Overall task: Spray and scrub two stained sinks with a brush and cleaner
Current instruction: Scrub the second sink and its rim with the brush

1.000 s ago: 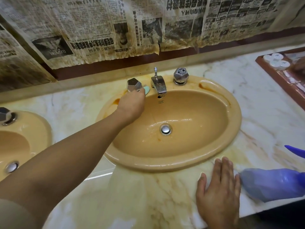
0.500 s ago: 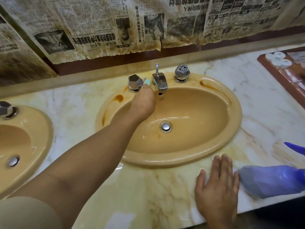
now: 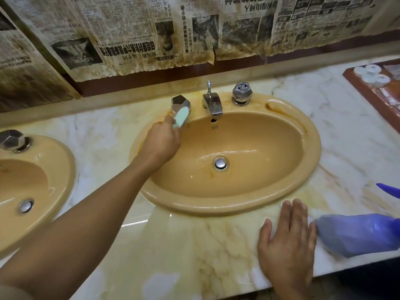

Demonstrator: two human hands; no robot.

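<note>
Newspaper sheets on the wall above the faucet carry Chinese headlines, upside down and too blurred to read. A small printed mark on the sink just below the faucet is illegible.

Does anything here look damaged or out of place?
The yellowed newspaper sheets covering the wall are brown-stained along the bottom and torn above the chrome faucet. A rusty orange streak marks the back-right rim of the tan oval sink, and the purple spray bottle lies on its side on the marble counter.

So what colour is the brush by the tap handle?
The brush is pale mint green, seen best in the head view.
</note>
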